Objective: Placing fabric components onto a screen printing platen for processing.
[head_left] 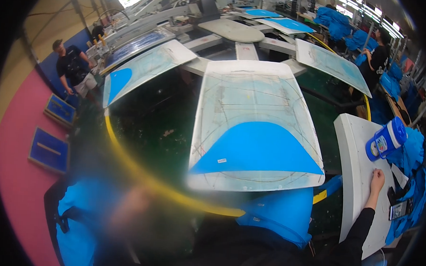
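Note:
My right hand (377, 180) rests on the white side table (356, 177), its fingers drawn together. Whatever they may hold is too small to make out. Just beyond it stands a blue and white jug (386, 139). My left hand (133, 206) is a smear at the lower left, close to blue fabric (78, 217), and its fingers cannot be told apart. In front of me a white printing platen (253, 92) carries a blue cut fabric piece (264, 147) with a curved top edge and a small white label. More blue fabric (283, 212) hangs below the platen's near edge.
A phone (400, 209) and bunched blue cloth (414, 146) lie by the side table. Other platens, including the left one (149, 66) and right one (334, 67), ring the machine. A yellow curved rail (163, 190) runs below. One person (73, 67) stands left, another (377, 59) right.

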`<action>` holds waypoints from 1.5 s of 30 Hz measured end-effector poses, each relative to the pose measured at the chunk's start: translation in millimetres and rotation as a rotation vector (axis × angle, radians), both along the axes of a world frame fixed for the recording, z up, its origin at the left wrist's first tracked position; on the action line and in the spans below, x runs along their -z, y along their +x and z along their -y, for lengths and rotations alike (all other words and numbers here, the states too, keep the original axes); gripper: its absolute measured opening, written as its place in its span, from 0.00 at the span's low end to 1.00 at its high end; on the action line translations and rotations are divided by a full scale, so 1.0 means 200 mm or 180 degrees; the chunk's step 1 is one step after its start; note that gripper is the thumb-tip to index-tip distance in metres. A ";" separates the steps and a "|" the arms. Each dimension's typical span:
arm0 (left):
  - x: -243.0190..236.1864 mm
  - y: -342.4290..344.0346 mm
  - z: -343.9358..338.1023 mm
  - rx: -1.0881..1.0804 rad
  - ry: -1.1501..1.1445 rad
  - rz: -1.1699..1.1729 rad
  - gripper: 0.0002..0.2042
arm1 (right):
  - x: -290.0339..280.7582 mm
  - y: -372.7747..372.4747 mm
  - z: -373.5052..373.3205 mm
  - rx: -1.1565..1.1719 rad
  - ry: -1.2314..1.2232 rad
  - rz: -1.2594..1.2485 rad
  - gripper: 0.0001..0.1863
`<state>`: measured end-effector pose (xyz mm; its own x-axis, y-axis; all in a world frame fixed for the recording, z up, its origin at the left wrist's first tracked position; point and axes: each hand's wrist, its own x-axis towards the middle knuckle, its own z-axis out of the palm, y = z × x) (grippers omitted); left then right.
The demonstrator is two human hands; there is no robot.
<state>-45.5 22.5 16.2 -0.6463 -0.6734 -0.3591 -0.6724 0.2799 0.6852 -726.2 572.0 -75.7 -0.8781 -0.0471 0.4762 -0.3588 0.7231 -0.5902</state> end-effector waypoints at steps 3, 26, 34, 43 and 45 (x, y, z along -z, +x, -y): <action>0.05 -0.05 -0.01 0.0065 -0.0013 -0.0025 0.12 | 0.01 -0.05 -0.04 -0.0004 0.0000 0.0140 0.13; 0.14 -0.03 -0.09 0.0310 -0.0679 -0.0506 0.08 | 0.14 -0.18 -0.07 0.0056 0.0351 -0.0065 0.15; -0.04 -0.03 -0.08 0.0109 -0.2470 -0.0694 0.07 | 0.07 -0.21 0.01 -0.0388 0.0374 0.0076 0.17; -0.18 -0.16 -0.40 -0.0766 -0.2868 -0.0476 0.06 | 0.34 0.47 0.48 -0.1956 0.0602 -0.0355 0.06; 0.00 -0.27 -0.55 -0.0839 -0.2474 -0.0543 0.05 | 0.39 0.49 0.55 -0.2142 0.0697 0.0025 0.05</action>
